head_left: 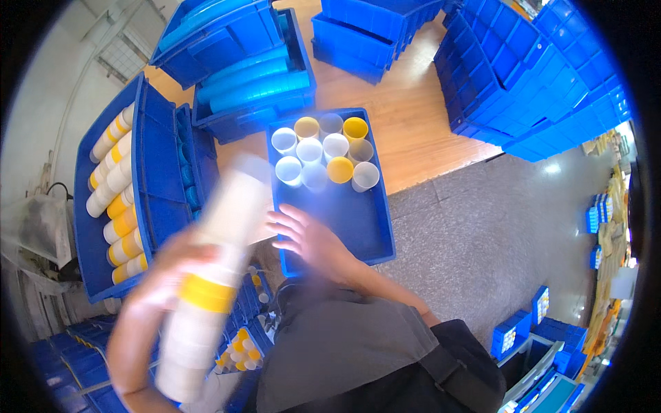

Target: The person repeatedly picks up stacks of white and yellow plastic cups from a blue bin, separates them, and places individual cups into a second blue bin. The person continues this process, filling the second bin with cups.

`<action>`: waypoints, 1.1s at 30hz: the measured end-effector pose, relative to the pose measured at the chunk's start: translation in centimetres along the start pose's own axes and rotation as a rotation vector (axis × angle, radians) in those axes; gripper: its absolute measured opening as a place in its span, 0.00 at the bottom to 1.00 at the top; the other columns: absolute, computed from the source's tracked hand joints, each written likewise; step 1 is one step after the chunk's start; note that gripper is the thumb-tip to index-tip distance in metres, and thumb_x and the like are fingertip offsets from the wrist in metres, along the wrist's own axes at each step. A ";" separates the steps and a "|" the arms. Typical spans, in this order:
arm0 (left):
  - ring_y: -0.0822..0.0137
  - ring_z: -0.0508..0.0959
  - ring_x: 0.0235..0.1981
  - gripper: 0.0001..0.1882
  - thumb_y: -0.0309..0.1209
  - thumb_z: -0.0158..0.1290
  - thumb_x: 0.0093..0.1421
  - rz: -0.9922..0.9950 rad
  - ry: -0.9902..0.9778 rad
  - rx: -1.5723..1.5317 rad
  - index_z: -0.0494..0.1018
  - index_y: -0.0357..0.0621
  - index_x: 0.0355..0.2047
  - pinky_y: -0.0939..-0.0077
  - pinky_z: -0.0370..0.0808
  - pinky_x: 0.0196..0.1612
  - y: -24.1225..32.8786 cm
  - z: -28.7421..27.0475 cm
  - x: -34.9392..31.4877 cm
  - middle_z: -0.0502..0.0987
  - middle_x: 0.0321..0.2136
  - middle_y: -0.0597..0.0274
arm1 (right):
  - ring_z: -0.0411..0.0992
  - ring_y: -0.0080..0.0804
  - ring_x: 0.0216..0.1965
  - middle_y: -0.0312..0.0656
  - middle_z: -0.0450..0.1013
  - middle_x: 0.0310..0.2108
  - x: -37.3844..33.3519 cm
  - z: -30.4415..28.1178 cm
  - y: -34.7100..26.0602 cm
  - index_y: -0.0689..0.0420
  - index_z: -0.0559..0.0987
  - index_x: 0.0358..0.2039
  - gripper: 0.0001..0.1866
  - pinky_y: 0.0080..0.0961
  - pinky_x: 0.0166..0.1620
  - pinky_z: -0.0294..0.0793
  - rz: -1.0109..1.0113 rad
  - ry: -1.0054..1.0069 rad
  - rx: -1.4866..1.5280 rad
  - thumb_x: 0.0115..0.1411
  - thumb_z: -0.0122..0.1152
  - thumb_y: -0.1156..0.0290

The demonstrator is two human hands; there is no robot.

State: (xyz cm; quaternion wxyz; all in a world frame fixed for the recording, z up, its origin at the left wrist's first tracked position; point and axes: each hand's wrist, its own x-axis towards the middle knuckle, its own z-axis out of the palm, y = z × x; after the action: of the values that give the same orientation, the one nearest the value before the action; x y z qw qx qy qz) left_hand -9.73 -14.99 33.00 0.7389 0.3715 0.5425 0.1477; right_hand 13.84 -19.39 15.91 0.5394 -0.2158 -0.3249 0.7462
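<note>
My left hand is wrapped round a long stack of white cups with a yellow band partway along it. The stack is tilted, blurred by motion, and its upper end is near the left side of a shallow blue tray. Over the tray's left part is my right hand, fingers spread and nothing in them. Several white and yellow cups stand mouth up in the far half of the tray, in rows; how deep each is stacked cannot be seen.
A deep blue bin at the left holds lying stacks of white and yellow cups. Beyond it, blue bins carry bright blue rolled or stacked pieces. More blue crates stand on the wooden table, with grey floor to its right.
</note>
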 end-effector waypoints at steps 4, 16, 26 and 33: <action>0.65 0.77 0.46 0.37 0.48 0.59 0.62 -0.219 -0.186 -0.156 0.61 0.41 0.64 0.69 0.77 0.46 -7.0 7.0 6.7 0.74 0.47 0.53 | 0.69 0.43 0.58 0.49 0.68 0.58 -1.2 -4.2 2.4 0.58 0.62 0.64 0.26 0.42 0.64 0.66 0.273 0.116 0.542 0.71 0.50 0.59; 0.57 0.82 0.38 0.35 0.54 0.58 0.60 -0.096 -0.142 -0.572 0.69 0.35 0.55 0.63 0.82 0.42 -12.7 6.4 6.6 0.79 0.42 0.46 | 0.69 0.39 0.56 0.47 0.71 0.55 0.6 -5.7 2.4 0.63 0.67 0.60 0.37 0.36 0.60 0.67 0.585 0.147 0.580 0.68 0.48 0.40; 0.67 0.81 0.34 0.25 0.43 0.58 0.63 -0.315 -0.233 -0.143 0.71 0.35 0.51 0.71 0.80 0.36 -13.7 10.3 13.8 0.79 0.38 0.57 | 0.77 0.38 0.47 0.45 0.77 0.43 -3.7 -12.3 0.4 0.63 0.73 0.50 0.25 0.36 0.56 0.72 0.249 0.560 -0.129 0.68 0.55 0.51; 0.59 0.83 0.35 0.30 0.46 0.58 0.63 -0.258 -0.299 -0.306 0.67 0.33 0.53 0.64 0.84 0.40 -14.5 9.2 14.0 0.79 0.38 0.48 | 0.74 0.35 0.48 0.43 0.75 0.46 -5.2 -8.6 0.3 0.60 0.72 0.53 0.22 0.32 0.55 0.71 0.411 0.253 0.119 0.69 0.55 0.56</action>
State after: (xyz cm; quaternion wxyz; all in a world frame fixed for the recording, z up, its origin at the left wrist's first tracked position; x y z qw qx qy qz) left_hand 1.15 -19.76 14.34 0.8714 0.2004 0.4412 0.0758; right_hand 21.16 -22.19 9.57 0.4248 -0.3368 -0.1594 0.8251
